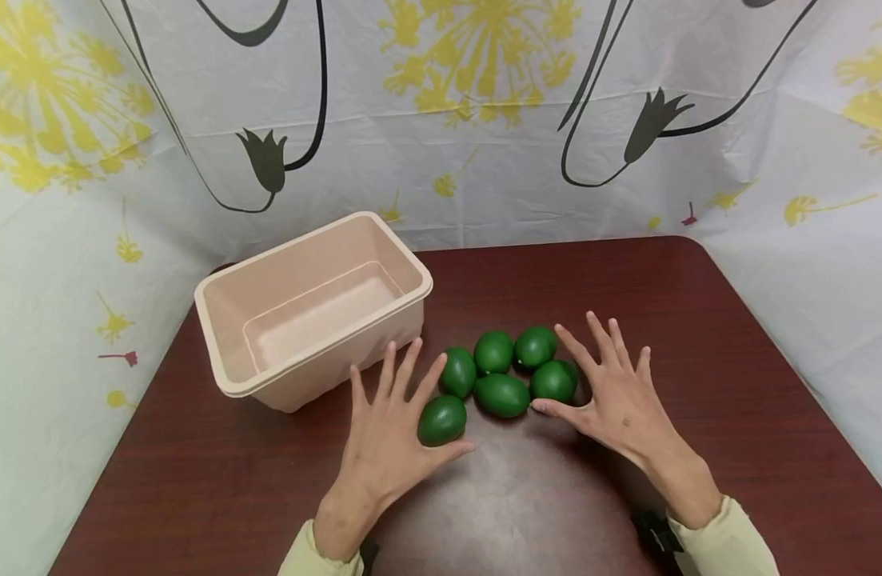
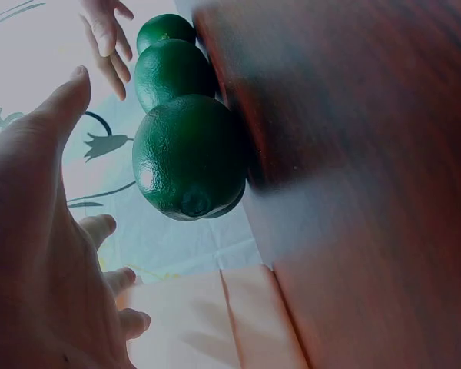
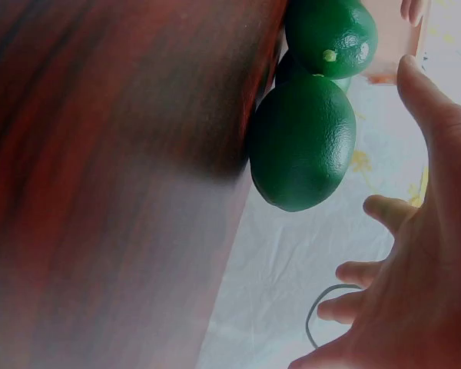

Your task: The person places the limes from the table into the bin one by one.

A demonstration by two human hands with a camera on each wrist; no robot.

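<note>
- While both hands stand around them, six limes [image 1: 502,396] lie on the table, bunched in a loose double row just right of the tub in the head view; whether every one touches its neighbour, I cannot tell.
- They are deep glossy green, some rounder, some more oval, and bright spots of light sit on their skins.
- Seen low from the left wrist, the closest lime turns a dark dimpled end [image 2: 194,203] toward the camera, with others lined up behind it; the head view hides that end.
- Only the right wrist view shows clearly the small pale stem spot [image 3: 329,55] on one lime, beyond a smooth oval one.
- The left hand [image 1: 390,444] is spread, fingers long and thumb out, about the nearest lime; its own wrist view shows a gap between them.
- The right hand [image 1: 620,404] is spread likewise beside the far end of the bunch, gripping nothing, well apart from the left.
- Behind the left fingers stands a beige tub [image 1: 318,378], tilted across the dark red-brown table [image 1: 700,360].
- Pale sleeves [image 1: 728,544] end at the wrists, and a white cloth [image 1: 484,208] printed with yellow flowers hangs behind.
</note>
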